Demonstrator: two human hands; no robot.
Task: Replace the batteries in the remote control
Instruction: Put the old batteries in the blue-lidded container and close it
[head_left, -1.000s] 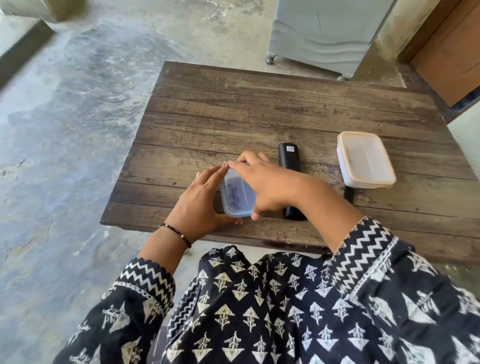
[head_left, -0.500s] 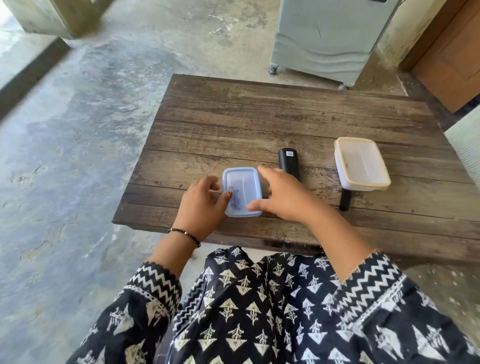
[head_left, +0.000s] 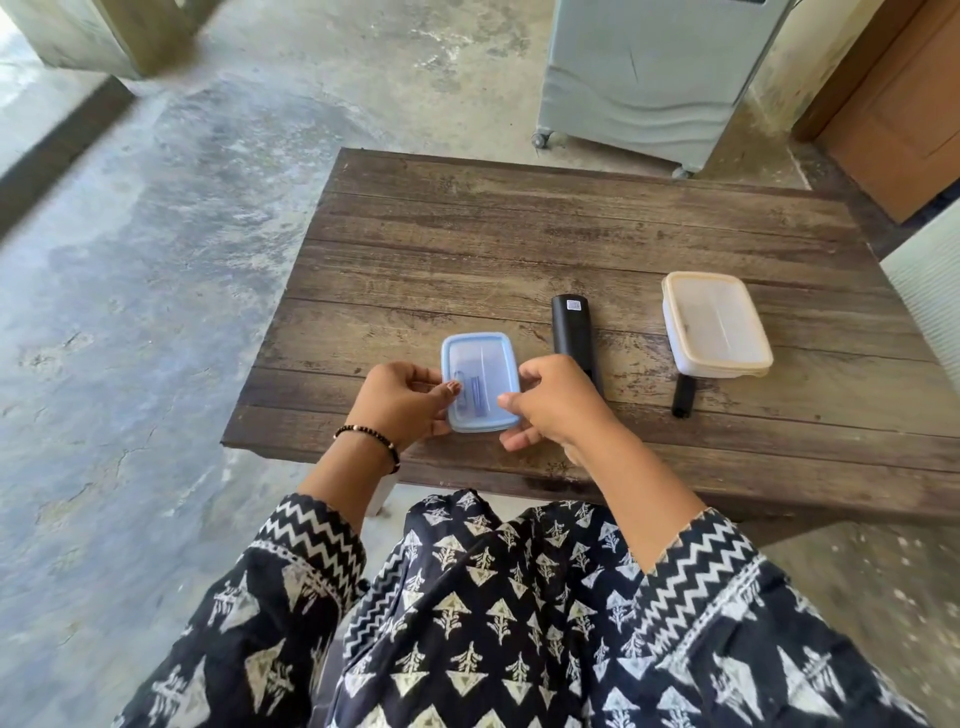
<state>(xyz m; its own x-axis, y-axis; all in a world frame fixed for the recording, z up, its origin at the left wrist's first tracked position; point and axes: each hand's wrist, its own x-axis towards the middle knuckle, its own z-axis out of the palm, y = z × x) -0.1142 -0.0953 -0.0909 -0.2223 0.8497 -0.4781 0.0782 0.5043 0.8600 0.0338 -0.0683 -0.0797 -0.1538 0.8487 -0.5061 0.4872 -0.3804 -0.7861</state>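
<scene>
A small clear box with a blue lid (head_left: 480, 371) rests near the front of the wooden table (head_left: 571, 228), and batteries show through the lid. My left hand (head_left: 402, 402) grips its left side, thumb on the lid. My right hand (head_left: 550, 402) holds its right side with the fingers curled at the edge. Just right of the box a black remote control (head_left: 570, 327) lies face down, its near end hidden behind my right hand. A thin black battery cover (head_left: 683, 396) lies further right.
A second clear box with a cream lid (head_left: 714, 322) sits at the right of the table. Beyond the table stands a grey wheeled appliance (head_left: 644, 78). A wooden door (head_left: 904, 98) is at the far right. Concrete floor lies to the left.
The blue-lidded box went from tilted up between my hands to flat on the table. My right hand shifted from on top of it to its right side. The camera view moved back.
</scene>
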